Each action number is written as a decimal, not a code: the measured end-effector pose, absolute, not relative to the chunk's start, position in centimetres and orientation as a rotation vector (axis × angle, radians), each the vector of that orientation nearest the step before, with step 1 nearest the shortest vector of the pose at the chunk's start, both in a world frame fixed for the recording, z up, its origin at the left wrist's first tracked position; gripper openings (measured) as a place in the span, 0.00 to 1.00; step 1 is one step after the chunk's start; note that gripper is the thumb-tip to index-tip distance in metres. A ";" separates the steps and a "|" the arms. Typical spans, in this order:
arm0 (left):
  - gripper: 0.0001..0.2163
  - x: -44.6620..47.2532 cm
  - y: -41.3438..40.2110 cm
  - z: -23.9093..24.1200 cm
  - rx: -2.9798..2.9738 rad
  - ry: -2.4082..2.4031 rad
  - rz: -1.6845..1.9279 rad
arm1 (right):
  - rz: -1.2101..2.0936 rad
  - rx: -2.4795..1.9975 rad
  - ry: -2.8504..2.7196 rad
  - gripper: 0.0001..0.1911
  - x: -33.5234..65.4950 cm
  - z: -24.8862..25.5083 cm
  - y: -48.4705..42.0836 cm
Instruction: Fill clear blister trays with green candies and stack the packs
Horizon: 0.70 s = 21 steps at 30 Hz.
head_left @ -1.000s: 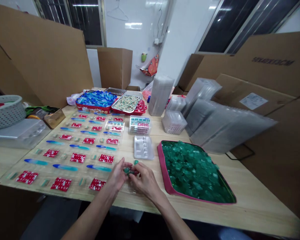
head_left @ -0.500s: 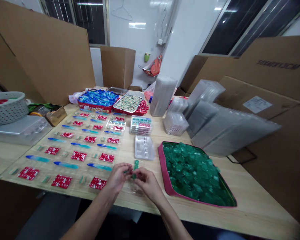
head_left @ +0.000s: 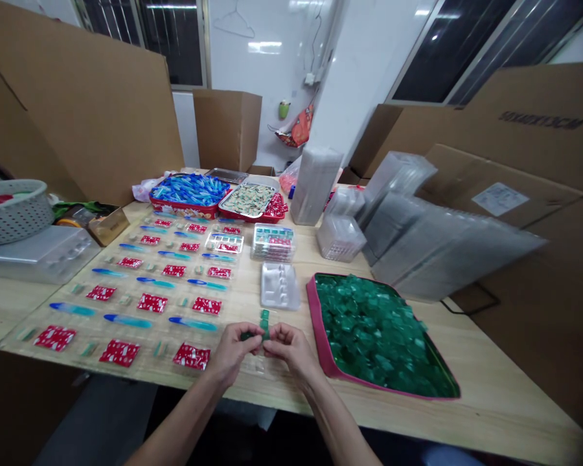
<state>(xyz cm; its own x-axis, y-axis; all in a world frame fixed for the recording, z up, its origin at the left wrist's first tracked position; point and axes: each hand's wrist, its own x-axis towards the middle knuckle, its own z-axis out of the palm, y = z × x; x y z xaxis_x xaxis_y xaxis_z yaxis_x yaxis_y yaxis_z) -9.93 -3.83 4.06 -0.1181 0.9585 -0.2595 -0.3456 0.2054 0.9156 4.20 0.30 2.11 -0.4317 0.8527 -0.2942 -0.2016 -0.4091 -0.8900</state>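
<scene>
My left hand is closed, with dark green translucent pieces showing between its curled fingers. Opposite it, my right hand pinches at a small green translucent piece; the fingertips of both hands almost meet there. Under them lies a clear plastic tray, partly covered by the hands. Small green pieces sit in a row in its slots. Right of my hands stands a pink-rimmed tin heaped with loose green pieces.
Left, clear trays hold red printed packets, blue pens and small pale pieces. Behind are an unfilled tray, stacked filled trays, a bin of blue pens and a tray of pale pieces. Clear packaging leans at right.
My left thumb and fingers have come in to the row of green pieces, and my hands are closer together. The camera view has shifted slightly.
</scene>
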 end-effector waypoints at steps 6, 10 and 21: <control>0.13 -10.5 -2.8 4.3 0.600 1.033 1.181 | 1.921 -1.002 -1.083 0.18 4.5 1.9 1.1; 0.12 -10.7 -2.5 3.8 0.574 1.038 1.123 | 1.918 -0.999 -1.092 0.17 4.5 1.9 1.1; 0.09 -10.7 -2.2 3.2 0.606 1.125 1.162 | 1.922 -1.035 -0.997 0.19 4.4 2.1 1.0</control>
<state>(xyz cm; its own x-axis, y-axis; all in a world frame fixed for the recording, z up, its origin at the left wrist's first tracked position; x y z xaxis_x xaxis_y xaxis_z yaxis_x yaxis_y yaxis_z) -10.75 -2.20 3.15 -0.0134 0.9286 -0.3707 -0.4009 0.3347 0.8528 4.40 1.04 2.11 -0.4144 0.8523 -0.3193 -0.2298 -0.4374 -0.8694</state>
